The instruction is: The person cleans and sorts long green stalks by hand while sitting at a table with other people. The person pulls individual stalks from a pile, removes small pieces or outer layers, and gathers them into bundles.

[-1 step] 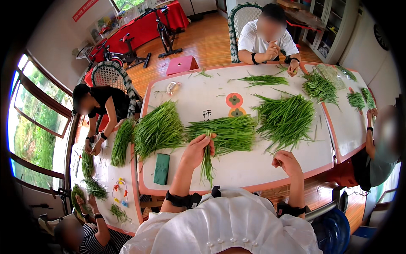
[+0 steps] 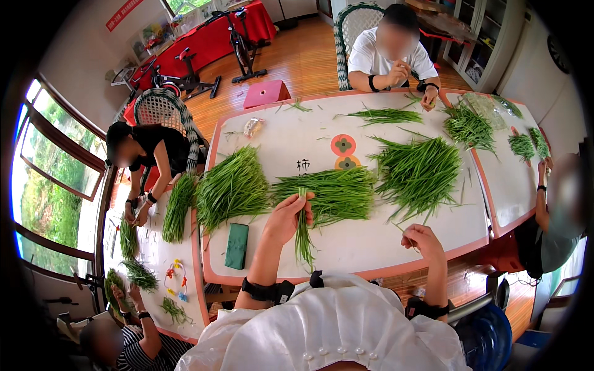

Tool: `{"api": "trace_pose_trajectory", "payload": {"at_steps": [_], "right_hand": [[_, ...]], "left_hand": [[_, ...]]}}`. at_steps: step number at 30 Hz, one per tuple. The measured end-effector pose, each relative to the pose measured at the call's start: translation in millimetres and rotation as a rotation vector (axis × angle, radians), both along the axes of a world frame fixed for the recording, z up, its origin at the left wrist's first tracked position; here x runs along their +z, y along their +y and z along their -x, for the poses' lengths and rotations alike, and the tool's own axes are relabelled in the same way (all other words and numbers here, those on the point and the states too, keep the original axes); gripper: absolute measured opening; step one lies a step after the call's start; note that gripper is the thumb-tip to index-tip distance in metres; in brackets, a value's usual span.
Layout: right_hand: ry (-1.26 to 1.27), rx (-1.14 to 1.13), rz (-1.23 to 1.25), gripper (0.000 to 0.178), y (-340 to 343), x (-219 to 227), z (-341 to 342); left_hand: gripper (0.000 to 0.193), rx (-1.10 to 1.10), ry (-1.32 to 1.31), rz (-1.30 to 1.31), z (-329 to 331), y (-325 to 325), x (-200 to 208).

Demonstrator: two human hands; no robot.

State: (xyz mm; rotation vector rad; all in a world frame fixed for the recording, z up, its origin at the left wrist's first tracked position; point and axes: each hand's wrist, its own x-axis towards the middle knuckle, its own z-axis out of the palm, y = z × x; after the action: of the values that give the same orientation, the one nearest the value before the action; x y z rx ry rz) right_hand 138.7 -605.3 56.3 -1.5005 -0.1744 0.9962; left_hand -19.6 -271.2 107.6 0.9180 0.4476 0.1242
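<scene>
While left fingers [image 2: 309, 211] hold stalks [image 2: 304, 241], black writing [image 2: 302, 165] marks the table [image 2: 359, 247].

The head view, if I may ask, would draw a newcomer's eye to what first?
Most likely the big heaps of green stalks, spread from left to right across the white table. Next, near the middle of the view, comes the left hand, gripping a slim green bunch whose loose ends trail toward the wearer. At the upper left, exercise bikes stand by a bright red cloth.
</scene>
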Motion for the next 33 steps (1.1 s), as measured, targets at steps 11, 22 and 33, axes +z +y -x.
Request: {"api": "trace_pose_trajectory", "payload": {"at_steps": [11,22,33], "right_hand": [[-0.214,0.548,0.890,0.023,-94,-113,56],[-0.447,0.459,1.003,0.024,-95,-161,64],[-0.375,0.084,0.264,0.025,51,-86,-30]], "left_hand": [[0.017,0.036,-0.193,0.253,-1,30,4],[0.016,0.035,-0.262,0.347,-7,43,10],[0.017,0.092,-0.130,-0.003,-2,27,13]]}}
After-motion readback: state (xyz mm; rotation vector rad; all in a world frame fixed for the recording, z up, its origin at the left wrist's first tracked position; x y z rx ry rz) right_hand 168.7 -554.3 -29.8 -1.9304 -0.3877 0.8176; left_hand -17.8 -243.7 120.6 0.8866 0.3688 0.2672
